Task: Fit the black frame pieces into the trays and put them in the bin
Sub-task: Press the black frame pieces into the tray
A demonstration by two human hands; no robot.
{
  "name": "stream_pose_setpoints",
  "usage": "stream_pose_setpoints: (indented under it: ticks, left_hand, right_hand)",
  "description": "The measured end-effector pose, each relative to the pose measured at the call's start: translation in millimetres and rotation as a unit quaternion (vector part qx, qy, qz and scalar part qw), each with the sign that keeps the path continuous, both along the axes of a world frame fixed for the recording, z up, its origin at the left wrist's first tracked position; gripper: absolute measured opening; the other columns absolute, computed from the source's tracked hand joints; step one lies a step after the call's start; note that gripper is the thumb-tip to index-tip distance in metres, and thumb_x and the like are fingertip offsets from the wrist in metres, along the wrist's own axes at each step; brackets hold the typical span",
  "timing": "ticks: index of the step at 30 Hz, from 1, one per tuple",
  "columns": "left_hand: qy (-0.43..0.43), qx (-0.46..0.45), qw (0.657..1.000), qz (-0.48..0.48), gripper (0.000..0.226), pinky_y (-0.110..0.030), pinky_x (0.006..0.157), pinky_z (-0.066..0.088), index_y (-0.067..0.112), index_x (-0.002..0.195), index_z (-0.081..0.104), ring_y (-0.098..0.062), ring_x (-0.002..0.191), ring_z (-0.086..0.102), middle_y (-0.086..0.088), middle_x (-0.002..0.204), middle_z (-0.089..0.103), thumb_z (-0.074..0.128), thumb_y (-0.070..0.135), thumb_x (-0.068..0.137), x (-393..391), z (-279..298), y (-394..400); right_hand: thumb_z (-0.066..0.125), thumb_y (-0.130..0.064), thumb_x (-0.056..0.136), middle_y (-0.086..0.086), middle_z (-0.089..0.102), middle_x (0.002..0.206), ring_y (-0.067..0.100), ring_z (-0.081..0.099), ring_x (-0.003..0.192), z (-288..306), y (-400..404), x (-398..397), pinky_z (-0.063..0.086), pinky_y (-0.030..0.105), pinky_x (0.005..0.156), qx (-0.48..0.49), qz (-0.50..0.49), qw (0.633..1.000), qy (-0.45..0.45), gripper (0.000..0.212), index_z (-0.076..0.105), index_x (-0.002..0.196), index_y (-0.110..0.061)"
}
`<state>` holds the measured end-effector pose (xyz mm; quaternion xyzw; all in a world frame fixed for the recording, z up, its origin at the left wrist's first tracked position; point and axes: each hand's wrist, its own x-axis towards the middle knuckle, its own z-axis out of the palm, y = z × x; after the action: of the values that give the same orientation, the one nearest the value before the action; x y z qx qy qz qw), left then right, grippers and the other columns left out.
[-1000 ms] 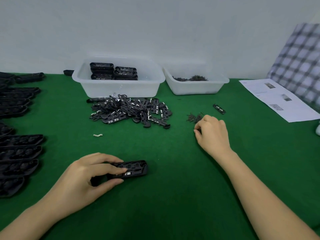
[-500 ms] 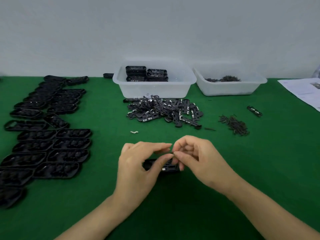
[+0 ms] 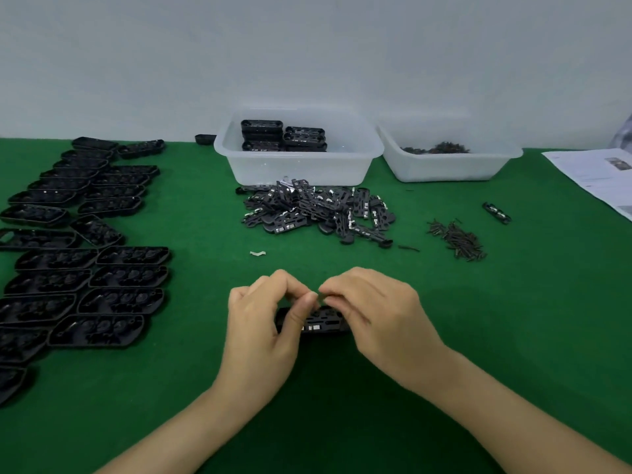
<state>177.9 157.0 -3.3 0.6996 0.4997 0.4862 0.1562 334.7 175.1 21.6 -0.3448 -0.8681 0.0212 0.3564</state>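
A black tray [image 3: 325,321] with a frame piece in it lies on the green table, low in the middle. My left hand [image 3: 263,330] grips the tray's left end, thumb on it. My right hand [image 3: 383,319] hovers over the tray's right end, fingers pinched on a small screw that is mostly hidden. The fingertips of both hands meet just above the tray. A heap of loose black frame pieces [image 3: 318,213] lies farther back. Behind it stands the clear bin [image 3: 297,169] with several fitted trays [image 3: 284,138] stacked inside.
Rows of empty black trays [image 3: 85,268] fill the left side. A pile of dark screws [image 3: 456,237] lies at the right, with one stray frame piece [image 3: 496,212] beyond. A second clear bin [image 3: 448,165] holds screws. Printed paper [image 3: 595,176] lies far right, a white scrap [image 3: 257,253] mid-table.
My right hand left the screw pile and came in over the tray. My left hand stayed on the tray and raised its index finger to meet it. The view swung left.
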Motion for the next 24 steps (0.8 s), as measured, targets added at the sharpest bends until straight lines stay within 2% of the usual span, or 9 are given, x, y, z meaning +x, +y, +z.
stream_pose_setpoints:
  ticks: [2,5,9,11,13,15,17,21,24]
  left_hand:
    - [-0.018,-0.002,1.000,-0.007,0.019,-0.027,0.074,0.039,0.026,0.074,0.053,-0.001,0.070,0.056,0.013,0.069,0.060,0.045,0.039,0.086,-1,1,2]
    - [-0.054,-0.015,0.998,-0.014,0.018,-0.028,0.075,0.045,0.026,0.074,0.054,-0.003,0.075,0.059,0.010,0.077,0.063,0.049,0.040,0.084,-4,1,5]
    - [-0.059,-0.040,0.997,-0.007,0.011,-0.047,0.080,0.048,0.031,0.074,0.061,-0.004,0.078,0.060,0.014,0.079,0.065,0.067,0.037,0.080,-5,2,4]
    - [-0.055,-0.046,0.997,-0.009,0.003,-0.045,0.080,0.049,0.030,0.074,0.065,-0.002,0.076,0.061,0.017,0.078,0.066,0.065,0.033,0.073,-3,4,2]
    - [-0.047,-0.052,0.997,-0.013,0.009,-0.032,0.079,0.049,0.030,0.074,0.067,-0.001,0.075,0.062,0.018,0.076,0.066,0.072,0.023,0.072,-3,4,3]
    - [-0.039,-0.059,0.997,-0.015,0.020,-0.013,0.074,0.047,0.030,0.073,0.068,0.000,0.073,0.063,0.018,0.074,0.067,0.076,0.011,0.071,-5,2,3]
    - [-0.031,-0.064,0.997,-0.014,0.022,-0.006,0.072,0.044,0.028,0.073,0.070,0.001,0.072,0.063,0.018,0.073,0.067,0.077,0.008,0.070,-6,2,4]
    - [0.032,-0.042,0.999,-0.006,0.019,-0.029,0.077,0.051,0.029,0.073,0.070,0.000,0.075,0.062,0.020,0.070,0.066,0.079,0.013,0.070,-8,4,7]
    - [0.082,-0.042,0.996,-0.008,0.012,-0.047,0.076,0.047,0.029,0.074,0.072,-0.006,0.080,0.060,0.018,0.077,0.065,0.079,0.020,0.070,-9,1,9]
  right_hand:
    - [0.070,0.017,0.064,0.010,0.066,0.074,0.022,0.062,0.064,0,9,11,0.052,0.032,0.059,0.068,-0.023,0.995,-0.071,0.026,0.067,0.086,0.002]
    - [0.068,0.010,0.073,0.011,0.068,0.076,0.022,0.064,0.067,11,34,40,0.054,0.033,0.062,0.086,-0.119,0.988,-0.040,0.015,0.068,0.085,0.002]
    - [0.067,-0.003,0.078,0.007,0.067,0.082,0.028,0.060,0.078,6,70,103,0.044,0.038,0.080,0.014,-0.330,0.944,0.003,0.005,0.070,0.080,-0.007]
    - [0.069,-0.011,0.078,0.004,0.063,0.087,0.028,0.053,0.091,-9,78,122,0.027,0.032,0.081,-0.024,-0.403,0.915,-0.020,0.004,0.072,0.080,-0.013]
    - [0.070,-0.018,0.078,0.002,0.060,0.093,0.026,0.047,0.099,-20,83,127,0.023,0.034,0.080,-0.069,-0.432,0.898,-0.039,0.005,0.073,0.082,-0.019]
    - [0.070,-0.021,0.078,0.003,0.060,0.099,0.026,0.044,0.103,-25,86,128,0.023,0.035,0.082,-0.114,-0.436,0.891,-0.051,0.008,0.074,0.085,-0.021]
    - [0.070,-0.024,0.079,0.004,0.059,0.103,0.027,0.043,0.104,-25,87,128,0.023,0.036,0.084,-0.114,-0.441,0.888,-0.067,0.014,0.073,0.092,-0.020]
    - [0.072,-0.027,0.076,0.006,0.056,0.093,0.025,0.048,0.092,-11,66,100,0.027,0.034,0.080,0.014,-0.330,0.942,-0.049,0.024,0.069,0.095,-0.012]
    - [0.058,-0.054,0.077,-0.008,0.049,0.099,0.002,0.038,0.093,-3,37,60,0.029,0.025,0.083,-0.131,-0.121,0.980,-0.088,0.046,0.061,0.110,-0.022]
